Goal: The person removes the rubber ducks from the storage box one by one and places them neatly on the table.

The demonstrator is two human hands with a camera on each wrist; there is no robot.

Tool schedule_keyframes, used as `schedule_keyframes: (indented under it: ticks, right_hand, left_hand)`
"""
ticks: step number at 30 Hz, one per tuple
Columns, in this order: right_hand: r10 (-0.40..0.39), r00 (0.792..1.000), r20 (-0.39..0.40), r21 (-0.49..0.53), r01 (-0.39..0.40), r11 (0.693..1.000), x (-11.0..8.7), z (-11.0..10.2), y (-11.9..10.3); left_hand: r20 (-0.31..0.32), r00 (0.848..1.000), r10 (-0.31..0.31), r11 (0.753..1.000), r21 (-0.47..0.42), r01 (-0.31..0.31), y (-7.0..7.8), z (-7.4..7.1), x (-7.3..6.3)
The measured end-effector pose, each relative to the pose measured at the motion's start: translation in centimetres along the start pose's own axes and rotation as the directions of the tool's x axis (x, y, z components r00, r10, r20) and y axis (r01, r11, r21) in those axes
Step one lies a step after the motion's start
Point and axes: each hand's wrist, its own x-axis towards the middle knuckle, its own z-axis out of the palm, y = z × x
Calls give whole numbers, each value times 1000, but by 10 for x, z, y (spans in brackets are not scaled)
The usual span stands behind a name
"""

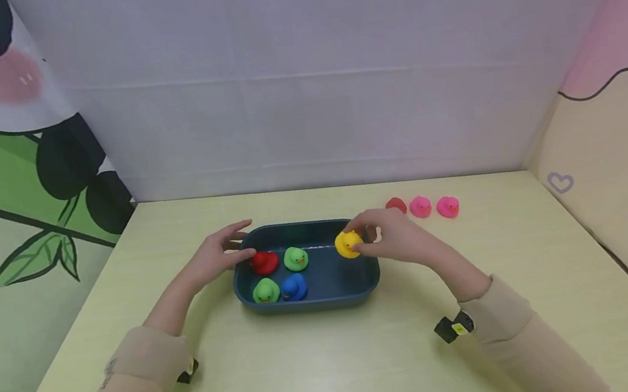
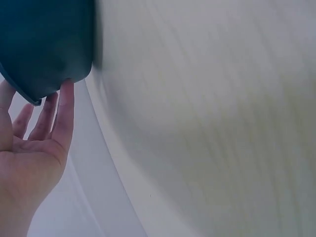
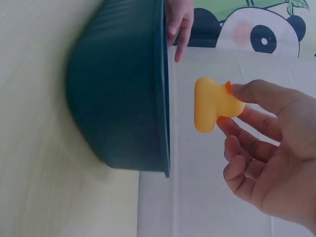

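Note:
My right hand [image 1: 393, 233] pinches a yellow rubber duck [image 1: 347, 244] between thumb and fingers over the right end of a dark blue-green plastic tray [image 1: 310, 304]. In the right wrist view the duck [image 3: 210, 103] hangs beyond the tray's rim, apart from it. At the tray's left end, my left hand [image 1: 216, 256] holds the rim, thumb over the inside and fingers along the outer wall. Its fingertips touch the tray in the left wrist view. Inside the tray's left half sit a red duck [image 1: 265, 262], two green ducks [image 1: 296, 258] and a blue duck [image 1: 294, 287].
Behind my right hand, a partly covered red duck [image 1: 395, 204] and two pink ducks [image 1: 420, 207] stand in a row on the pale wooden table [image 1: 313, 368]. A white cloth wall [image 1: 304, 124] rises at the table's back edge, with printed panels on both sides.

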Motion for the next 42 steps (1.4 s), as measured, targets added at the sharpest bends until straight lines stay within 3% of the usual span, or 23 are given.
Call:
schedule_keyframes:
  ticks: [6,15,20,26,36,42]
  right_hand:
    - [44,999,-25,-29,-45,999,-11,-19,2]
    - [15,996,-91,-75,-22,997,-27,-48,18]
    - [28,993,-118,-81,-37,996,-37,-64,32]
    - [18,986,-163,-162,-45,986,-49,-82,52]
    - [25,964,-266,-190,-78,979,-65,-109,89]
    - [101,944,-313,-187,-165,968,-71,-115,107]
  left_hand:
    - [33,999,-8,1000,-19,9,-2,-1,-7]
    - [88,996,-27,997,-70,33,-8,-1,-14]
    - [98,994,-45,995,-80,53,-6,0,-15]
    - [111,992,-62,993,-95,73,-5,1,-14]
    - [134,987,-83,988,-119,100,-6,0,-14]
    - [140,985,-105,982,-141,124,-2,0,-16]
